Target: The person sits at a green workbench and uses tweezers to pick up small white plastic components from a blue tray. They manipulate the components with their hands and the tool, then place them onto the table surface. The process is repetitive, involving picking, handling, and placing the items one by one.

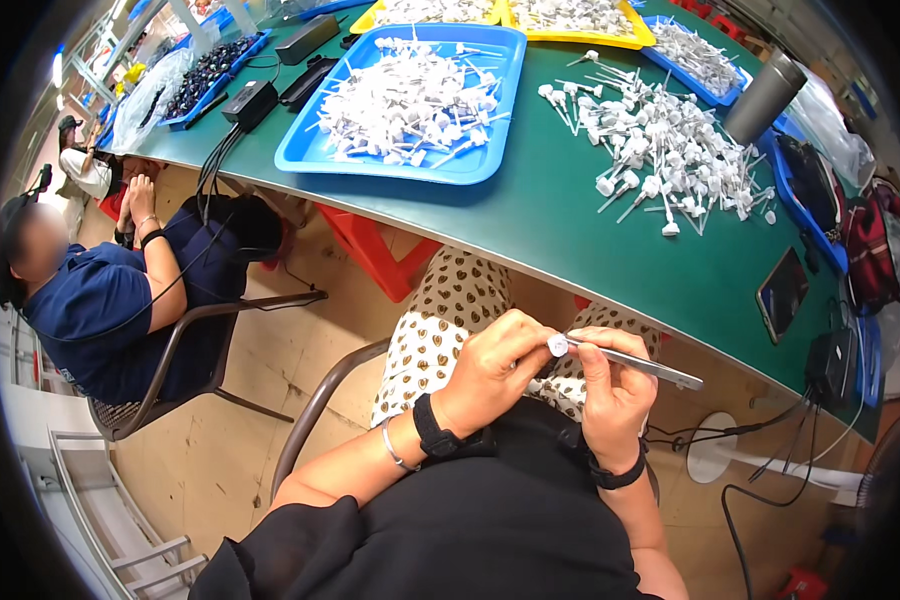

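Green table [570,215] above, left hand [492,368] pinching white cap [557,346], right hand [613,392] gripping tweezers [638,364]

A small-parts assembly workshop: a long green bench [570,215] carries blue trays [490,165] and heaps of white plastic parts [670,150], with another seated worker [100,300] alongside.

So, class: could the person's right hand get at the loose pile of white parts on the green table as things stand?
Probably yes: the pile lies uncovered on the table, nothing between. But the right hand holds tweezers, and the left hand a white piece.
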Action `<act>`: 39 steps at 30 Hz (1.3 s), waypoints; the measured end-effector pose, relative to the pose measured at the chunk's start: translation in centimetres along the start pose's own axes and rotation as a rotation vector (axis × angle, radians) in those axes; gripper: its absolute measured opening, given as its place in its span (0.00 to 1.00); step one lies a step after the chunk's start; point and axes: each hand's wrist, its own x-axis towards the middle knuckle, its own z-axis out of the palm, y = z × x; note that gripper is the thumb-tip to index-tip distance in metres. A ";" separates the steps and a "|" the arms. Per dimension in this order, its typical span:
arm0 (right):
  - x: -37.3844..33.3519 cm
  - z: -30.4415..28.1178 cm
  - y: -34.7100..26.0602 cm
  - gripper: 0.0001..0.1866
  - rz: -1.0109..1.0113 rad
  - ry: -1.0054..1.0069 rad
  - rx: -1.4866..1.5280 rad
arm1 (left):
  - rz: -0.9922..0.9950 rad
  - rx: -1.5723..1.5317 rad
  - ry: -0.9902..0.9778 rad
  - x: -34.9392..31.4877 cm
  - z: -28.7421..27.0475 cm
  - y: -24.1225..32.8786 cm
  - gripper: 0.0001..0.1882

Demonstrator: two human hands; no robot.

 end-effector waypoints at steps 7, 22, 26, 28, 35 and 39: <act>0.1 -0.1 0.1 0.03 -0.016 -0.009 -0.058 | -0.005 0.018 -0.007 0.1 -0.1 0.2 0.10; 0.2 -0.3 0.0 0.03 0.032 -0.037 -0.026 | -0.041 0.007 -0.036 -0.4 0.0 -0.1 0.09; 0.6 -0.7 -0.4 0.03 0.002 -0.112 -0.133 | -0.026 -0.003 -0.026 -0.4 0.1 -0.2 0.09; 0.8 -1.1 -0.7 0.03 -0.012 -0.161 -0.189 | -0.017 -0.009 -0.020 -0.4 0.2 -0.2 0.10; 0.6 -0.6 -1.2 0.04 0.088 -0.048 -0.018 | -0.022 -0.018 -0.049 0.0 -0.3 -0.1 0.10; 0.5 -0.7 -0.9 0.05 0.056 -0.036 -0.007 | -0.033 -0.013 -0.049 -0.1 -0.2 -0.4 0.10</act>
